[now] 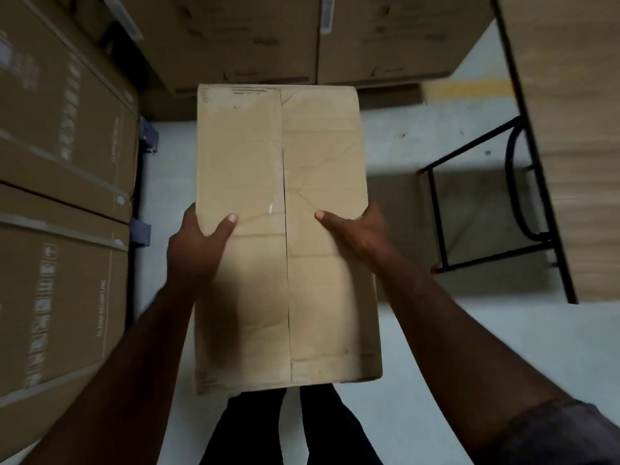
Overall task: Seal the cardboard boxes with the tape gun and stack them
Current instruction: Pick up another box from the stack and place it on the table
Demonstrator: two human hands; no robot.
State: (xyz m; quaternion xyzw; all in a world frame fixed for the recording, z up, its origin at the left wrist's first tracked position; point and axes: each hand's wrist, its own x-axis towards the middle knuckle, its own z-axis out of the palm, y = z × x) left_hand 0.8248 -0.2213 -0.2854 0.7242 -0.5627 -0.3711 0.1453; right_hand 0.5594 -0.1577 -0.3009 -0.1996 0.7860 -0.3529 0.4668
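Observation:
A long, creased cardboard box [285,182] is held in the air in front of me, above the pale floor. Its two top flaps meet at a centre seam that runs lengthwise, and I see no tape on that seam. My left hand [198,246] grips the box's left edge, thumb on top. My right hand [355,229] grips the right edge the same way. No tape gun is in view.
Large printed cartons [63,203] are stacked along the left. More cartons [302,38] stand at the back. A wooden table [570,129] with a black metal frame [439,216] is on the right. My legs [288,427] show below the box.

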